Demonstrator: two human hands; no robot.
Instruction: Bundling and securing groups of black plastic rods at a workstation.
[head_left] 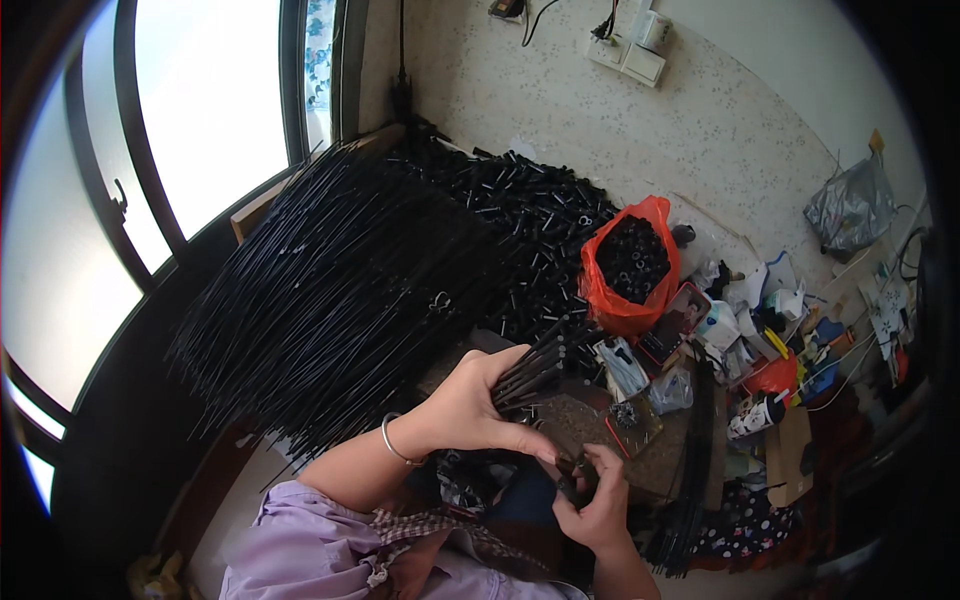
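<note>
My left hand, with a bangle at its wrist, is closed round a bundle of thin black rods that fan up and to the right. Its thumb stretches down to the fingertips of my right hand. That right hand is curled in a pinch, and a small dark piece shows between its thumb and fingers, too hidden to name. Left of my hands lies a wide heap of long black rods. Behind it spreads a pile of short black tube-like pieces.
A red plastic bag full of small black rings stands beyond my hands. Close to it are a phone-like red-edged thing and a small clear bag. Clutter with a patterned cup fills the right side. Windows line the left.
</note>
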